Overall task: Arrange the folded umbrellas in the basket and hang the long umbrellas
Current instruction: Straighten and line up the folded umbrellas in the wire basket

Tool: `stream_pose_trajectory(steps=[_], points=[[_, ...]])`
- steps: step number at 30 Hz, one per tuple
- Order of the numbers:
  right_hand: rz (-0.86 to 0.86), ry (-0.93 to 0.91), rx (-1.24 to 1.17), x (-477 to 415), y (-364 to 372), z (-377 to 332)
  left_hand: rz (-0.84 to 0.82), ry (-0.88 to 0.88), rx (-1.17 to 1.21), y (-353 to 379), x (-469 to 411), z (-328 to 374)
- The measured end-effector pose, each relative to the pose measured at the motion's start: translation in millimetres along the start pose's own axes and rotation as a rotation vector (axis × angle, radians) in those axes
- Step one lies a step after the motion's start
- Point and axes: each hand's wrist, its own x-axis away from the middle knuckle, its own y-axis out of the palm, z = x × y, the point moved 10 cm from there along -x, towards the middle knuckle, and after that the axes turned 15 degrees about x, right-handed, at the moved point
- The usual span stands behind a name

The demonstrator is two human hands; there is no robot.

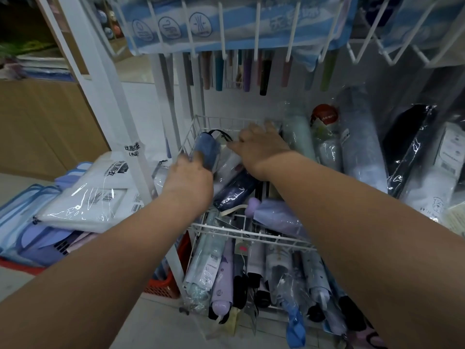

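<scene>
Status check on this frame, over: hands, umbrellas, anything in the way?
Left hand on blue folded umbrella, grip blurred. Right hand open, fingers spread, inside upper basket. Navy folded umbrella askew between the wrists. Long umbrellas hang above.

- Basket (187, 144): bare wire at the back-left corner, behind the blue umbrella (207, 147).
- Hanging umbrellas (219, 71) and rack (257, 34) crowd overhead.
- Post (120, 114) blocks the left.

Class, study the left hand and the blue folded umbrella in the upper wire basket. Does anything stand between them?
Nothing visible does. The left hand touches the blue folded umbrella, which lies along the wire basket at its left wall.
</scene>
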Motion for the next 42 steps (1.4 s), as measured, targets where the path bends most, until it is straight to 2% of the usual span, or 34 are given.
stream_pose_trajectory(steps=[2, 4, 6, 8, 12, 16, 23, 30, 35, 37, 42], points=[[-0.011, 0.134, -0.101, 4.0, -2.5, 15.7, 0.084, 0.040, -0.040, -10.9, -3.5, 1.1], [-0.041, 0.170, -0.161, 10.3, 0.8, 22.9, 0.116, 0.070, 0.145, -17.6, -9.5, -4.7], [-0.096, 0.117, -0.183, 20.8, 8.1, 21.3, 0.148, 0.185, 0.426, -22.8, -14.6, 1.1], [-0.121, 0.062, -0.118, 33.5, 11.4, 18.2, 0.117, 0.257, 0.667, -22.7, -20.1, 11.9], [-0.210, 0.060, 0.120, 55.1, 22.9, 18.4, 0.013, 0.194, 0.911, -16.2, -39.6, 31.9], [-0.298, 0.075, 0.128, 65.3, 35.9, 27.0, -0.035, 0.173, 0.886, -11.9, -48.5, 43.7], [-0.326, 0.027, 0.122, 66.0, 37.1, 19.0, -0.083, 0.146, 0.946, -3.9, -56.9, 43.1], [-0.283, 0.033, 0.103, 66.1, 34.8, 21.1, 0.006, 0.129, 0.984, -10.3, -52.2, 44.0], [-0.296, 0.034, 0.116, 66.1, 31.2, 22.4, 0.191, 0.042, 1.067, -36.3, -45.4, 23.7], [-0.320, 0.037, 0.121, 66.5, 30.2, 22.3, 0.209, 0.016, 1.110, -42.3, -42.9, 14.7], [-0.344, 0.028, 0.140, 64.9, 30.2, 19.5, 0.099, 0.033, 0.901, -23.5, -28.5, 10.6]])
